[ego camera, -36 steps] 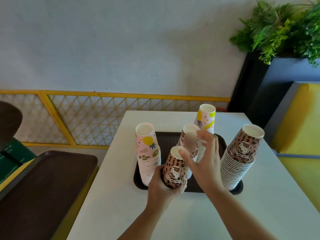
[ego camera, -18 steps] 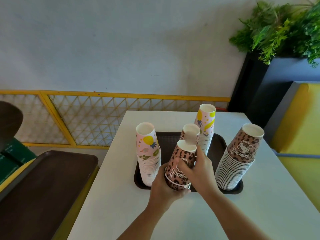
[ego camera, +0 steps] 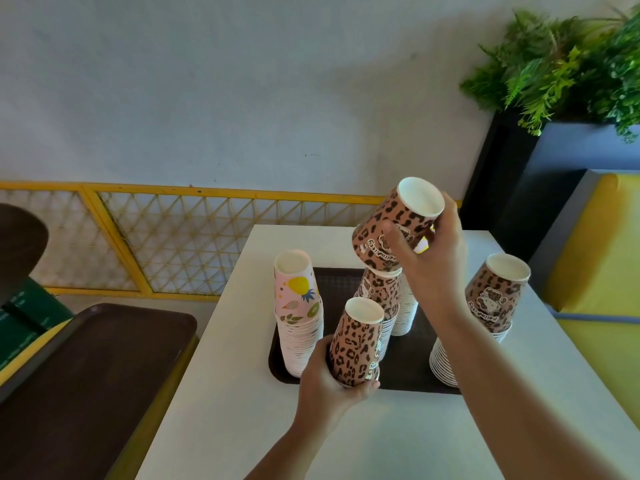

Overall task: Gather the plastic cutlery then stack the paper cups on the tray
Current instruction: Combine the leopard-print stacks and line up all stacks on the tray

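White table (ego camera: 398, 438), grey wall (ego camera: 242, 81); tray (ego camera: 408, 375) of cups.

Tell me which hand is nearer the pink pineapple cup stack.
Left. The left hand grips a leopard cup right beside the pink pineapple cup stack; the right hand holds another cup raised, farther right.

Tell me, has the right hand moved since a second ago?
Yes. The right hand has lifted a leopard cup up and away, above the tray.

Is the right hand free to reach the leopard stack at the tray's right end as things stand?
Probably not yet: the right hand grips a lifted leopard cup, so it is occupied. The path to the right-end stack looks open, nothing between.
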Available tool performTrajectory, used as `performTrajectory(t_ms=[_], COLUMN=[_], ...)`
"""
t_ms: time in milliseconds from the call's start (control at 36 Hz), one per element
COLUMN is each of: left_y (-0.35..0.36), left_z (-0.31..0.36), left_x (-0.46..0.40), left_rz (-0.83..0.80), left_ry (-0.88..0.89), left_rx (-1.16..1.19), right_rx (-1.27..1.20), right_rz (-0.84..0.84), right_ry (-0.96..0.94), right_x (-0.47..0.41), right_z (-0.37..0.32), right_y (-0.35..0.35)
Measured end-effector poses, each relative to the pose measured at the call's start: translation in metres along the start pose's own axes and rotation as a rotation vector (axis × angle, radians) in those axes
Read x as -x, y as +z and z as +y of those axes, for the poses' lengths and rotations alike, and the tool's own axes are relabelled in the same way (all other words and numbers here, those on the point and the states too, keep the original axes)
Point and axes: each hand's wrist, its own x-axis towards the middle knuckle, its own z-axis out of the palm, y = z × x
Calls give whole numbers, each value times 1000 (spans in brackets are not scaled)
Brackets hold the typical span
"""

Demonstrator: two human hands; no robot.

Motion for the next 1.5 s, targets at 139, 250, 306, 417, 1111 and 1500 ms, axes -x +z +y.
performTrajectory(t_ms=[139, 250, 306, 417, 1111, 1500], left_y=[-2, -5, -7, -13, 10, 2], left_z=[5, 18, 30, 57, 80, 28], left_x=[2, 3, 1, -8, -104, -54], left_rz=[45, 69, 78, 110, -11, 204], left_ry=[22, 57, 77, 154, 280, 549], left_rx=[18, 71, 116, 189, 4, -383], right_rx=[59, 152, 181, 125, 7, 26], right_rz=[-64, -223, -283, -265, -272, -316], right_ry=[74, 161, 188, 254, 199, 364], right_x=[2, 13, 18, 21, 6, 41], right_z=[25, 43, 49, 50, 57, 91], right_y=[8, 11, 10, 2, 11, 21])
